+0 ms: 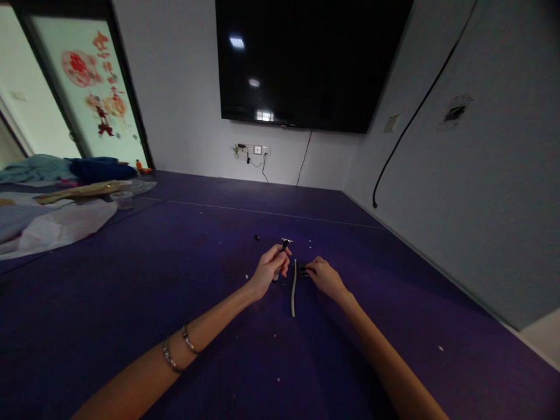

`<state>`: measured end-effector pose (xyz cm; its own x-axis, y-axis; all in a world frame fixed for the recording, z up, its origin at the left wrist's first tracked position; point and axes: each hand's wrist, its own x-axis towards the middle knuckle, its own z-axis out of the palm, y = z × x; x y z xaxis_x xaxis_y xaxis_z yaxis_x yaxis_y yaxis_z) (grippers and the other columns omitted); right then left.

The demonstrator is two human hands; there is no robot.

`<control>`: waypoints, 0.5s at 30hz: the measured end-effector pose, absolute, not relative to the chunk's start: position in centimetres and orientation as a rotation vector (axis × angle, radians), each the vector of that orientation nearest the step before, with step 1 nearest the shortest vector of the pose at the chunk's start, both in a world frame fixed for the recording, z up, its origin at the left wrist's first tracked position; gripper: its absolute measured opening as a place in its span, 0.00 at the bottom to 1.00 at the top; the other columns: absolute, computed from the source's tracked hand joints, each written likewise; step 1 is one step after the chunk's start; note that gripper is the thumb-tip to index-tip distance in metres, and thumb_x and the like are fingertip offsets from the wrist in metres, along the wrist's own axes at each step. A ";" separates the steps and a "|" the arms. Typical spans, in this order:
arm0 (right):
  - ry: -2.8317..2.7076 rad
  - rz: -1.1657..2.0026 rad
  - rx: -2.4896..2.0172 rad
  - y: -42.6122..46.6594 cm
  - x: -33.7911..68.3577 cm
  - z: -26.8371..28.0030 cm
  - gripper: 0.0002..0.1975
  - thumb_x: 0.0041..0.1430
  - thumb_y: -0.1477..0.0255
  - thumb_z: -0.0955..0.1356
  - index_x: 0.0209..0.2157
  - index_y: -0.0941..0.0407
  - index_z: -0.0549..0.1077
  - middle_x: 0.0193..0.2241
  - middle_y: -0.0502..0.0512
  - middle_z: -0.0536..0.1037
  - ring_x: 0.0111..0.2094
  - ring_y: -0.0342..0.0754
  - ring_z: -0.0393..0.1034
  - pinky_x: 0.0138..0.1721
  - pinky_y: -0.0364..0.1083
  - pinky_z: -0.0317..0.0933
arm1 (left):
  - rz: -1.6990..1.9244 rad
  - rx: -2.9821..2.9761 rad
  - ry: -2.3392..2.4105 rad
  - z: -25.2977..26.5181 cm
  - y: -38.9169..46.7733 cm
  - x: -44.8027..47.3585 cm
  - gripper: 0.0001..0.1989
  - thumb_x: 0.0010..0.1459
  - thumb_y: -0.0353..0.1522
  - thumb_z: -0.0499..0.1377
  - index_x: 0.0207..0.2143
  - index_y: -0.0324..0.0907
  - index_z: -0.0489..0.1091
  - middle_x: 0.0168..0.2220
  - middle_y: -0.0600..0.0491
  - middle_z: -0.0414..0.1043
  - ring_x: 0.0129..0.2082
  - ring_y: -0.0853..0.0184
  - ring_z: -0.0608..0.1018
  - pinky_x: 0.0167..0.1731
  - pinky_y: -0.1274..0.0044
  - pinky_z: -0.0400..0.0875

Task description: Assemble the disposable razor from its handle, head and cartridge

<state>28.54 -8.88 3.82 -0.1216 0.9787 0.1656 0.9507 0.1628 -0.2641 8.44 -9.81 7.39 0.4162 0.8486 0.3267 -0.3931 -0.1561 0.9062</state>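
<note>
My left hand is closed around a dark-handled tool with a short silver crosspiece at its top, shaped like a small razor. The tool stands tilted, its lower end showing below the fingers. My right hand pinches a small black piece at the purple surface; its exact kind is too small and dark to tell. Between the two hands lies a thin grey tube or cord length, touched by neither. Beyond my left hand rests a little black bit.
White scraps dot the purple floor. At left lie plastic sheeting and folded cloths. A black cable hangs down the right wall. Ahead, a large television is mounted above wall sockets.
</note>
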 end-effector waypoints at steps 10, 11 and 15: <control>-1.961 0.073 -1.816 -9.0 28.4 3.5 0.09 0.55 0.72 0.64 0.35 0.56 0.75 0.41 0.57 0.72 0.45 0.49 0.64 0.43 0.43 0.58 | 1.159 1.295 0.470 6.9 -9.6 8.5 0.10 0.56 0.38 0.54 0.34 0.40 0.63 0.21 0.60 0.59 0.17 0.77 0.63 0.20 0.82 0.57; -1.950 0.076 -1.785 -8.9 28.5 3.5 0.09 0.55 0.72 0.64 0.35 0.56 0.76 0.40 0.57 0.73 0.44 0.49 0.65 0.43 0.44 0.59 | 1.161 1.300 0.473 6.8 -9.6 8.5 0.10 0.56 0.38 0.54 0.35 0.40 0.63 0.21 0.60 0.59 0.17 0.77 0.63 0.20 0.82 0.57; -1.887 0.197 -1.641 -8.4 28.6 4.0 0.12 0.55 0.75 0.62 0.36 0.58 0.76 0.34 0.56 0.77 0.37 0.47 0.70 0.41 0.43 0.61 | 1.175 1.313 0.500 6.5 -9.4 8.5 0.10 0.56 0.39 0.53 0.34 0.41 0.63 0.20 0.61 0.59 0.16 0.77 0.64 0.18 0.82 0.56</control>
<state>28.56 -8.39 4.01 -0.0335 0.9353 0.3522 0.8424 0.2161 -0.4937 8.52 -9.41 6.46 0.3885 0.8660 0.3149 -0.3738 -0.1643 0.9128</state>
